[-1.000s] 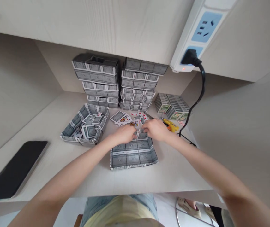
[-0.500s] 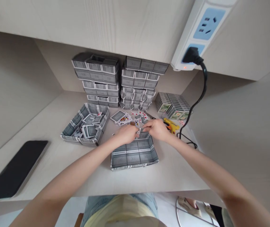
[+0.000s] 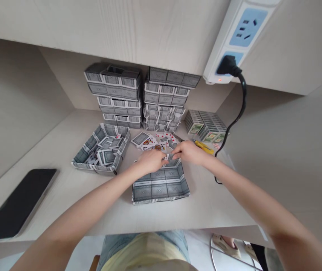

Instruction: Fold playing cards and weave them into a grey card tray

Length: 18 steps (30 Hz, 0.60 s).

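An open box made of grey-backed playing cards sits on the desk in front of me. Above its far wall, my left hand and my right hand meet with fingers pinched. Between their fingertips is a small folded playing card, partly hidden; I cannot tell whether it is joined to the rim. Just behind my hands lie loose playing cards, some face up. To the right, a yellow glue gun is partly covered by my right hand.
At left, another card box holds loose cards; a black phone lies nearer. Stacked card boxes and packs of cards stand at the back. From the power strip a black cable hangs down at right.
My right hand has shifted slightly, and its arm now covers more of the glue gun and cable. Both hands keep pinching at the box's far rim; the box is nearly unmoved.
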Each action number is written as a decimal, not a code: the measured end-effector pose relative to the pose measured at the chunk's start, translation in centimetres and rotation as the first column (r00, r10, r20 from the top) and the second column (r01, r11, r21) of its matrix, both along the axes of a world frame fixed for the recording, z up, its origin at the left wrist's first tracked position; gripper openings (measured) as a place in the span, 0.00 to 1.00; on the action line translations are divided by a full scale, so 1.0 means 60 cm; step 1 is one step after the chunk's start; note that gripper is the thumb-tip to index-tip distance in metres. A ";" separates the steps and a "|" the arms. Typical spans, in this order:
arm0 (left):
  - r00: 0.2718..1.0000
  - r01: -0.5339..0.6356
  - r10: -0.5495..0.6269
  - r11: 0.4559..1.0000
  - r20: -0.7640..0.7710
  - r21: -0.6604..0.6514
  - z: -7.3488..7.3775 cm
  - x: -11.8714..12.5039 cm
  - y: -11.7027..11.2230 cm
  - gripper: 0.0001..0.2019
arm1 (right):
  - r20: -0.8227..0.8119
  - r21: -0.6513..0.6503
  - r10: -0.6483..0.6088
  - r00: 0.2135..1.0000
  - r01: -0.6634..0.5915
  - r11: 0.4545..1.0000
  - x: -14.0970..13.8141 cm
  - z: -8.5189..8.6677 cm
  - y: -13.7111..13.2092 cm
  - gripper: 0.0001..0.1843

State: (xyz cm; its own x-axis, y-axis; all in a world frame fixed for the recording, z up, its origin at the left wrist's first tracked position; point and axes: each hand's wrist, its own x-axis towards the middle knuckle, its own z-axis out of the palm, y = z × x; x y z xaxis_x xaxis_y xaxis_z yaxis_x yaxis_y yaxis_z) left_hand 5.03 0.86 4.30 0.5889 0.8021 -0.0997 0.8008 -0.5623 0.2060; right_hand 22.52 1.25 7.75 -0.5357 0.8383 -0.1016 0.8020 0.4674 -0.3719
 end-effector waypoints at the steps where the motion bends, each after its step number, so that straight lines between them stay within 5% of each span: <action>1: 1.000 -0.006 0.006 1.000 0.001 0.000 0.000 0.000 0.000 0.17 | 0.009 0.015 0.002 1.000 -0.002 1.000 -0.001 -0.001 -0.001 0.06; 8: 1.000 0.014 -0.015 1.000 0.014 0.026 -0.006 0.002 0.003 0.16 | -0.080 0.150 -0.144 0.986 0.154 0.976 -0.006 -0.017 -0.014 0.05; 18: 1.000 0.009 -0.009 1.000 0.010 0.028 -0.012 0.006 0.007 0.17 | -0.253 0.163 -0.195 0.947 0.241 0.957 -0.003 -0.037 -0.021 0.05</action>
State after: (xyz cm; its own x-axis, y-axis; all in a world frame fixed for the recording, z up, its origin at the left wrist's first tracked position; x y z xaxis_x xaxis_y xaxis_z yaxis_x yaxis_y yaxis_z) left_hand 5.38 1.30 3.60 0.5971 0.7991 -0.0710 0.7935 -0.5753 0.1985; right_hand 22.35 0.01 5.51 -0.3272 0.9285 0.1754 0.7941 0.3708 -0.4817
